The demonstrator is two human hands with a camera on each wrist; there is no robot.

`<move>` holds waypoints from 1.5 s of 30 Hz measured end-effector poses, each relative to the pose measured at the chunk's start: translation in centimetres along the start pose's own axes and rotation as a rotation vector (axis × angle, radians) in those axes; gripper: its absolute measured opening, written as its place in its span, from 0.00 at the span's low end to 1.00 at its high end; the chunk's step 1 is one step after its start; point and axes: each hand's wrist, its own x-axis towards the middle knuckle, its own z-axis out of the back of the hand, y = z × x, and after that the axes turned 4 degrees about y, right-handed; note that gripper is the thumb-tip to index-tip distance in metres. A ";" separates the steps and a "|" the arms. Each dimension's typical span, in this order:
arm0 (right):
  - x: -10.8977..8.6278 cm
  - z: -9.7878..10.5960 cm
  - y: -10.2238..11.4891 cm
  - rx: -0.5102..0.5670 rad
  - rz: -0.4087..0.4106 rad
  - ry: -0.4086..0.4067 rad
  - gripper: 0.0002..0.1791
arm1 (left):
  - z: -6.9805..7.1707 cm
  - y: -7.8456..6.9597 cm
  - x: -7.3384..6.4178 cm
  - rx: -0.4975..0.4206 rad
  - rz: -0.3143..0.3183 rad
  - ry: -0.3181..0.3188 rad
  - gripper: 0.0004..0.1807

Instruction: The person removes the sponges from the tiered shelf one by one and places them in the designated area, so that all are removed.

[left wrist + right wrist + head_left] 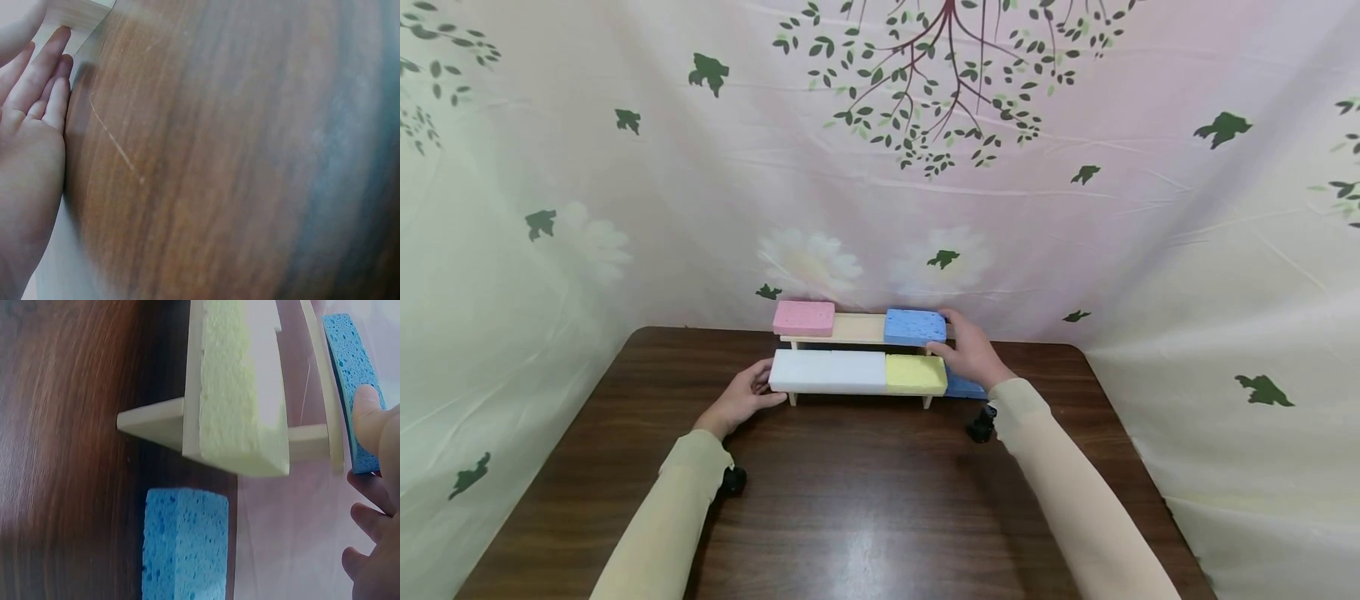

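A two-tier wooden shelf (859, 328) stands on the table. My right hand (973, 350) pinches a blue sponge (914, 327) at the right of the upper tier, thumb (367, 403) on its face and fingers by its end. At the lower tier's left end is my left hand (741, 398), beside a white block (801, 371); in the left wrist view its fingers (53, 59) reach nearly straight to the pale wood. A second white block (859, 372) and a yellow sponge (916, 375) continue that row. The upper tier's left end bears a pink sponge (804, 318).
Another blue sponge (187, 544) lies on the brown table (850, 492) past the shelf's right end, partly behind the yellow one. A patterned cloth (880, 217) hangs right behind the shelf and along both sides of the table.
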 end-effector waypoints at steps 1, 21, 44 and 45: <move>-0.1 0.1 -0.1 0.001 -0.009 -0.002 0.41 | 0.0 0.0 0.0 0.000 -0.001 0.000 0.44; -1.3 2.3 -3.1 0.049 -0.086 -0.011 0.42 | 0.0 0.1 0.0 0.011 -0.012 -0.004 0.44; -3.0 4.3 -6.6 0.063 -0.163 -0.059 0.40 | 0.1 0.2 0.1 0.011 -0.003 0.004 0.44; -3.1 4.4 -6.8 0.064 -0.168 -0.058 0.40 | 0.1 0.2 0.1 0.009 -0.005 0.005 0.44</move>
